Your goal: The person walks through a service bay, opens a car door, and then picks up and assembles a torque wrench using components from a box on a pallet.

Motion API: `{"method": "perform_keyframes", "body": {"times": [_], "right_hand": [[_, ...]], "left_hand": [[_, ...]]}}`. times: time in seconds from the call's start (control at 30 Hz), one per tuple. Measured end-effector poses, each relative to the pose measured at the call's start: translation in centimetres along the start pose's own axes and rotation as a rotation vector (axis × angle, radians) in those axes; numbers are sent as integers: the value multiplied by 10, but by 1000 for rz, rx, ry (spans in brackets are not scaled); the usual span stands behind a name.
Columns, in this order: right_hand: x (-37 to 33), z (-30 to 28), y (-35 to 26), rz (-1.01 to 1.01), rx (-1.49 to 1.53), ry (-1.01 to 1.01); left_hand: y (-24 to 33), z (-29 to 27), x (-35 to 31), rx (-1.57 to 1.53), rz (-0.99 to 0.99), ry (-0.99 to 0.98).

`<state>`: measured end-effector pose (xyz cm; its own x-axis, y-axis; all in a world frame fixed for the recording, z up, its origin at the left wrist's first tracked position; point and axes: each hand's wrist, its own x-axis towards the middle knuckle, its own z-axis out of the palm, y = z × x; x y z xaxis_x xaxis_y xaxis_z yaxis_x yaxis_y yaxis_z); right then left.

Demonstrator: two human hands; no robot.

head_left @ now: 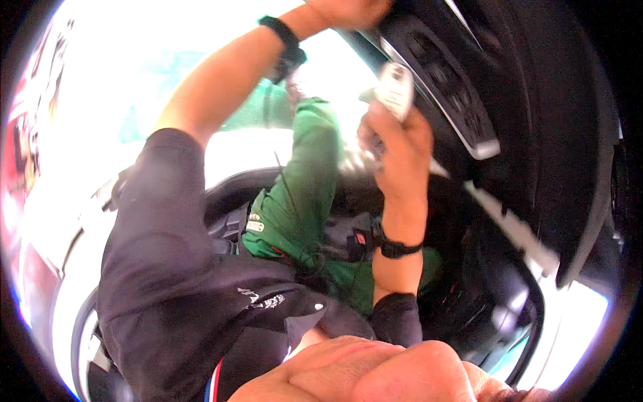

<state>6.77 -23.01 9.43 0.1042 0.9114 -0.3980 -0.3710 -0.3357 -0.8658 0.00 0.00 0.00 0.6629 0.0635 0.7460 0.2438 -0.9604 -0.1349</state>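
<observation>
Strong daylight pours in from the far left, where the background burns out to plain white with no detail. The right side is dim: the dark car door panel [469, 87] sits in shadow, broken only by pale glare on its trim. Motion blur smears the right hand [395, 144] and the white cloth [395, 90] it holds. Fisheye bending curves the edges, and the corners go black. The near foreground is soft, out of focus.

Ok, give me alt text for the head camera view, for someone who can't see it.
A person's right hand holds a small white object against a black car door panel, while the left hand grips the panel's top. A green cloth hangs between the forearms.
</observation>
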Motion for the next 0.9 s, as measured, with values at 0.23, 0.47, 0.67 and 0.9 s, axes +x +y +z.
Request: {"method": "perform_keyframes", "body": {"times": [0.23,0.47,0.67,0.9], "right_hand": [[84,32,-22,-80,-9,-108],[110,66,-91,58,-22,-189],[143,98,-136,122,-230,-166],[167,152,-141,349,-577,-140]], "left_hand": [[-44,-37,-13,-9,-173,-160],[-25,-32,-12,-281,-386,23],[-17,-53,-4,-610,-903,-72],[-27,-157,-34,-1597,-1887,427]]}}
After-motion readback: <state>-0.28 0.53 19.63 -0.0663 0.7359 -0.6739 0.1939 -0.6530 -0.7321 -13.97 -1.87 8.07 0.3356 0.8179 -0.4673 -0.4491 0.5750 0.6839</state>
